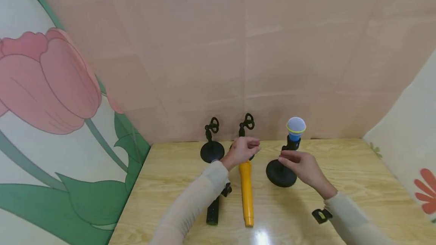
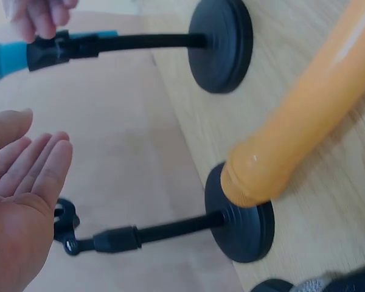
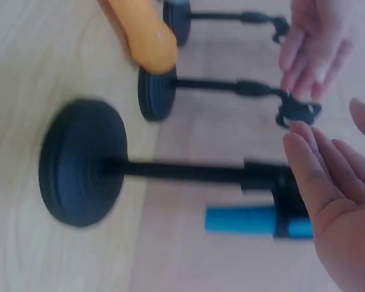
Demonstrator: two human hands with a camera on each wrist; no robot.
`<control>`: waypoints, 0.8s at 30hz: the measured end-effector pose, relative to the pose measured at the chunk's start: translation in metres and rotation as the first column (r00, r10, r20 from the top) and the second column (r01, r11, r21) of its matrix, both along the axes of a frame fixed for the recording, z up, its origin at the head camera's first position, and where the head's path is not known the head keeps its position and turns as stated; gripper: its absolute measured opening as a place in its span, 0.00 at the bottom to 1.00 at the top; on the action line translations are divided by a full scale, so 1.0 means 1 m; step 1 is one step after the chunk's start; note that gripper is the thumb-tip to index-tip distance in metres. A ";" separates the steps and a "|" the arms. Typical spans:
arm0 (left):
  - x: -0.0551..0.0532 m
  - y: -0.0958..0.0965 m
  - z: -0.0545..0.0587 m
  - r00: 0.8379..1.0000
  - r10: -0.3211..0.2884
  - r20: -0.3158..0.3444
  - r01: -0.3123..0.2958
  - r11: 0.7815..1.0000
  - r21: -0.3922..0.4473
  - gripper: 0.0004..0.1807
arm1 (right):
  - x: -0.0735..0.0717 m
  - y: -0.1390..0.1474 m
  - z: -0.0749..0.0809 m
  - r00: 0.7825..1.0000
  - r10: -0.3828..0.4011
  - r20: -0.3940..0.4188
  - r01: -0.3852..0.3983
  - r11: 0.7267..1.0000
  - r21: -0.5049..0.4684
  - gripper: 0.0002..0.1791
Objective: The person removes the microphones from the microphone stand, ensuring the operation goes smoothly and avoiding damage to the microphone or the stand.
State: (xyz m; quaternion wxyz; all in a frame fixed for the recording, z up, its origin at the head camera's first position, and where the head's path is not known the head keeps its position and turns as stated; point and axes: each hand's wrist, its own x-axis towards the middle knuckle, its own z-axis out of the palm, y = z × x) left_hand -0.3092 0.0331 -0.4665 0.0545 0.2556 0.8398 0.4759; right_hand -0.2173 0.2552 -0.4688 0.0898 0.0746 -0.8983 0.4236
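A blue microphone (image 1: 296,127) sits in the clip of the right-hand black stand (image 1: 281,174), its head pointing up. My right hand (image 1: 304,167) is beside that stand, fingers extended; in the right wrist view the hand (image 3: 344,194) overlaps the clip area, and whether it touches cannot be told. My left hand (image 1: 242,150), its fingers straight and holding nothing, is in front of the middle stand (image 1: 249,121), whose clip holds no microphone. Below that hand an orange microphone (image 1: 247,196) lies on the table, its head end against the middle stand's base (image 2: 255,234) in the left wrist view.
A third black stand (image 1: 212,151) with a bare clip stands at the left. A black microphone (image 1: 213,213) lies on the wooden table (image 1: 153,192), partly hidden by my left forearm. A pinkish-brown covering (image 1: 204,67) rises behind the table; a flower-printed wall (image 1: 51,86) flanks the left.
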 end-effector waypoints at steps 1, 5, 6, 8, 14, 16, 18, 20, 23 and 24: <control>0.001 0.003 0.000 1.000 -0.006 0.006 0.006 1.000 0.011 0.15 | 0.000 0.005 0.003 1.000 -0.011 -0.005 0.011 1.000 0.004 0.22; 0.005 0.016 0.001 0.999 -0.030 0.016 0.029 0.998 0.047 0.16 | -0.002 0.025 0.013 0.998 -0.057 -0.029 0.057 0.998 0.014 0.23; 0.006 0.020 0.001 0.999 -0.034 0.016 0.033 0.998 0.047 0.16 | -0.002 0.029 0.015 0.997 -0.066 -0.033 0.067 0.998 0.018 0.23; 0.008 0.026 0.000 0.999 -0.045 0.016 0.044 0.998 0.052 0.16 | -0.004 0.037 0.018 0.995 -0.089 -0.052 0.091 0.995 0.030 0.24; 0.010 0.040 -0.002 0.998 -0.048 0.028 0.046 0.997 0.058 0.18 | -0.009 0.052 0.022 0.986 -0.126 -0.113 0.133 0.990 0.050 0.24; 0.010 0.043 -0.003 0.999 -0.040 0.036 0.038 0.998 0.057 0.18 | -0.011 0.055 0.022 0.985 -0.125 -0.119 0.133 0.990 0.057 0.24; 0.010 0.046 -0.005 0.999 -0.032 0.044 0.029 0.998 0.060 0.19 | -0.013 0.058 0.022 0.986 -0.120 -0.116 0.128 0.990 0.059 0.24; 0.009 0.051 -0.008 0.998 -0.023 0.056 0.019 0.998 0.068 0.19 | -0.015 0.060 0.022 0.987 -0.118 -0.110 0.125 0.990 0.060 0.24; 0.010 0.060 -0.010 0.996 0.005 0.086 -0.013 0.996 0.091 0.19 | -0.019 0.064 0.022 0.990 -0.107 -0.090 0.113 0.992 0.058 0.26; 0.011 0.063 -0.011 0.995 0.015 0.094 -0.024 0.995 0.097 0.19 | -0.020 0.066 0.023 0.991 -0.104 -0.083 0.108 0.993 0.056 0.27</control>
